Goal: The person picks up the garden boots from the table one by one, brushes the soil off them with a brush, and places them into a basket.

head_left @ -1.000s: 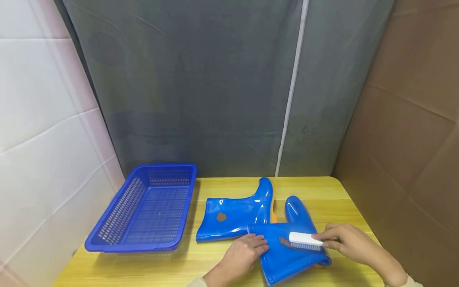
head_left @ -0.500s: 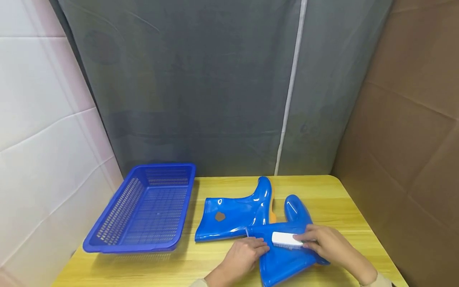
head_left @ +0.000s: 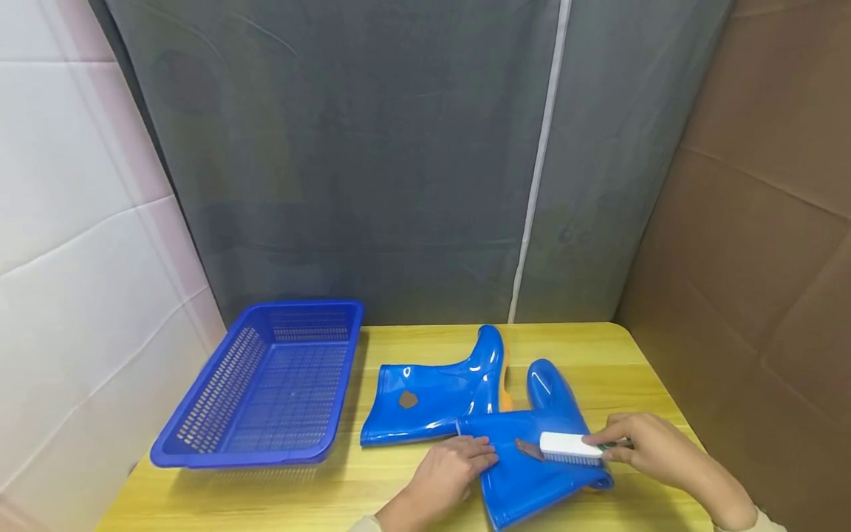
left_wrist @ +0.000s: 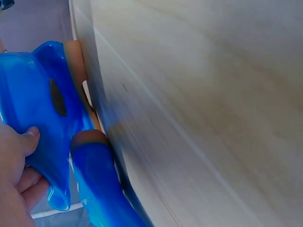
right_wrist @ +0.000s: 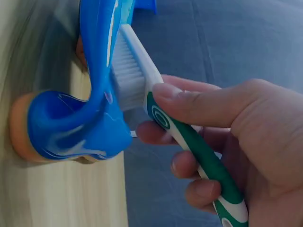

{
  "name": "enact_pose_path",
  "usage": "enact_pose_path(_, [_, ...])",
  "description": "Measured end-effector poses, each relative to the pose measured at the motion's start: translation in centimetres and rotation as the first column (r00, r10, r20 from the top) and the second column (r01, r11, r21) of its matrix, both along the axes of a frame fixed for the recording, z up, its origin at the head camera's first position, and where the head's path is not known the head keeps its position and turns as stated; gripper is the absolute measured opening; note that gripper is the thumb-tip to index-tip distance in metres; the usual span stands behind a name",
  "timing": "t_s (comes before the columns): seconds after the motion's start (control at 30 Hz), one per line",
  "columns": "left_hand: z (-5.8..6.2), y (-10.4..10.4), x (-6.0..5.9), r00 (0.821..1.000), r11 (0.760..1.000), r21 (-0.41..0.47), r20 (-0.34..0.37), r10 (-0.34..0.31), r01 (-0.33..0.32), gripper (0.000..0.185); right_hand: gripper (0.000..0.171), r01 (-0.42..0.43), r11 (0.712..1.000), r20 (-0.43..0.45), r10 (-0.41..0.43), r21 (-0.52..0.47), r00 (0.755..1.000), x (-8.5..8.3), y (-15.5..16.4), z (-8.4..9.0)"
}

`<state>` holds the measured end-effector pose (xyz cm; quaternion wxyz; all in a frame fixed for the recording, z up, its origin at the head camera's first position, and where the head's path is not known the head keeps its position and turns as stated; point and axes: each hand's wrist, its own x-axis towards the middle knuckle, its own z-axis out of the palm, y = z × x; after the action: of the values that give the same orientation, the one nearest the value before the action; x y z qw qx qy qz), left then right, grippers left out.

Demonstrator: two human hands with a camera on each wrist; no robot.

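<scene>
On the table lie two blue rubber boots with orange soles. My left hand (head_left: 454,473) grips the shaft edge of the nearer boot (head_left: 532,491), near its opening; in the left wrist view, a thumb lies on the blue shaft and other fingers sit at its edge. A brown stain (head_left: 529,448) marks this shaft. My right hand (head_left: 658,447) holds a scrubbing brush (head_left: 570,445) with a white head and green-and-white handle (right_wrist: 201,153). Its bristles (right_wrist: 128,71) face the boot, just right of the stain. The farther boot (head_left: 439,399) lies behind, with a brown patch (head_left: 408,400) on it.
A blue plastic basket (head_left: 346,391) with slotted sides stands at the left of the wooden table (head_left: 585,340). A grey curtain (head_left: 372,170) hangs behind, a white panel (head_left: 80,222) at the left, a brown one (head_left: 751,222) at the right.
My right hand moves the brush left over the stain, then back right, uncovering the stain again. The left hand and both boots stay nearly still.
</scene>
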<state>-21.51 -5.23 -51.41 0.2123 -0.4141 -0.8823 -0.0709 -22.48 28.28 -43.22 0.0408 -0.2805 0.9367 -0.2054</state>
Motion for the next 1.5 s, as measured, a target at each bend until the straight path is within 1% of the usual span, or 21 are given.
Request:
enact_pose_path(0.07, [0.1, 0.0, 0.0, 1.0, 1.0, 0.013, 0.009, 0.011, -0.012, 0.028, 0.026, -0.016, 1.0, 0.004, 0.016, 0.001, 1.0, 0.0, -0.3, -0.5])
enact_pose_path(0.17, [0.1, 0.1, 0.0, 1.0, 0.999, 0.025, 0.01, 0.025, -0.026, 0.026, 0.027, -0.011, 1.0, -0.031, 0.011, 0.007, 0.999, -0.1, -1.5, -1.6])
enact_pose_path(0.27, [0.2, 0.3, 0.0, 1.0, 0.999, 0.025, 0.008, 0.02, -0.021, 0.025, 0.027, 0.021, 0.999, -0.048, -0.02, 0.033, 0.999, -0.2, -2.8, -2.6])
enact_pose_path(0.37, [0.2, 0.4, 0.1, 0.999, 1.0, 0.011, 0.032, 0.018, -0.018, 0.024, 0.028, 0.053, 0.997, -0.034, -0.051, 0.057, 0.998, -0.2, -3.6, -3.2])
enact_pose_path(0.4, [0.2, 0.4, 0.1, 0.999, 1.0, 0.004, 0.043, 0.022, -0.022, 0.024, 0.028, 0.066, 0.996, -0.035, -0.064, 0.064, 0.997, -0.2, -3.6, -3.3])
enact_pose_path(0.47, [0.3, 0.3, 0.2, 0.998, 1.0, -0.003, 0.06, 0.03, -0.03, 0.025, 0.028, 0.096, 0.994, -0.071, -0.092, 0.06, 0.993, -0.1, -3.5, -3.3])
enact_pose_path(0.53, [0.3, 0.1, 0.2, 0.998, 1.0, 0.001, 0.055, 0.031, -0.031, 0.025, 0.029, 0.135, 0.99, -0.107, -0.13, 0.039, 0.986, 0.0, -3.2, -3.2])
enact_pose_path(0.6, [0.3, -0.1, 0.2, 0.999, 1.0, 0.008, 0.028, 0.023, -0.024, 0.025, 0.03, 0.174, 0.984, -0.16, -0.167, 0.027, 0.973, 0.2, -2.7, -2.9])
enact_pose_path(0.67, [0.3, -0.2, 0.2, 1.0, 1.0, 0.013, -0.004, 0.014, -0.014, 0.024, 0.029, 0.203, 0.979, -0.212, -0.19, 0.039, 0.959, 0.3, -2.2, -2.5])
enact_pose_path(0.7, [0.3, -0.3, 0.2, 1.0, 1.0, 0.014, -0.019, 0.01, -0.009, 0.024, 0.029, 0.199, 0.979, -0.231, -0.184, 0.045, 0.956, 0.4, -2.0, -2.3])
enact_pose_path(0.73, [0.4, -0.3, 0.3, 1.0, 1.0, 0.015, -0.029, 0.007, -0.006, 0.024, 0.028, 0.186, 0.981, -0.234, -0.168, 0.055, 0.958, 0.4, -1.9, -2.1])
enact_pose_path(0.77, [0.4, -0.3, 0.3, 0.999, 1.0, 0.015, -0.032, 0.008, -0.008, 0.024, 0.028, 0.164, 0.984, -0.229, -0.145, 0.067, 0.963, 0.4, -1.8, -2.0])
enact_pose_path(0.87, [0.4, -0.2, 0.3, 1.0, 1.0, 0.019, -0.02, 0.02, -0.02, 0.024, 0.027, 0.078, 0.993, -0.176, -0.062, 0.083, 0.982, 0.5, -1.9, -1.9])
enact_pose_path(0.97, [0.4, -0.1, 0.3, 0.999, 0.999, 0.021, -0.01, 0.032, -0.032, 0.023, 0.027, 0.029, 0.996, -0.127, -0.018, 0.089, 0.992, 0.7, -2.2, -2.0])
enact_pose_path(1.03, [0.3, -0.1, 0.2, 0.999, 0.999, 0.021, -0.019, 0.031, -0.031, 0.023, 0.027, 0.02, 0.996, -0.119, -0.01, 0.082, 0.993, 0.8, -2.1, -2.0])
enact_pose_path(1.13, [0.1, -0.1, 0.1, 0.999, 0.999, 0.023, -0.043, 0.025, -0.025, 0.022, 0.026, 0.01, 0.998, -0.068, -0.006, 0.057, 0.998, 0.7, -1.8, -1.9])
enact_pose_path(1.23, [0.1, -0.1, 0.0, 0.999, 0.999, 0.021, -0.025, 0.029, -0.028, 0.021, 0.026, -0.012, 1.0, -0.019, 0.012, 0.022, 1.0, 0.6, -1.5, -1.9])
enact_pose_path(1.37, [0.0, 0.0, 0.1, 0.999, 0.999, 0.011, 0.019, 0.042, -0.042, 0.022, 0.024, -0.038, 0.999, -0.004, 0.038, 0.004, 0.999, 0.5, -1.3, -2.0])
enact_pose_path(1.5, [-0.2, 0.0, 0.1, 0.999, 0.999, 0.005, 0.013, 0.039, -0.039, 0.022, 0.024, -0.053, 0.999, 0.067, 0.054, -0.011, 0.996, 0.7, -1.6, -1.8])
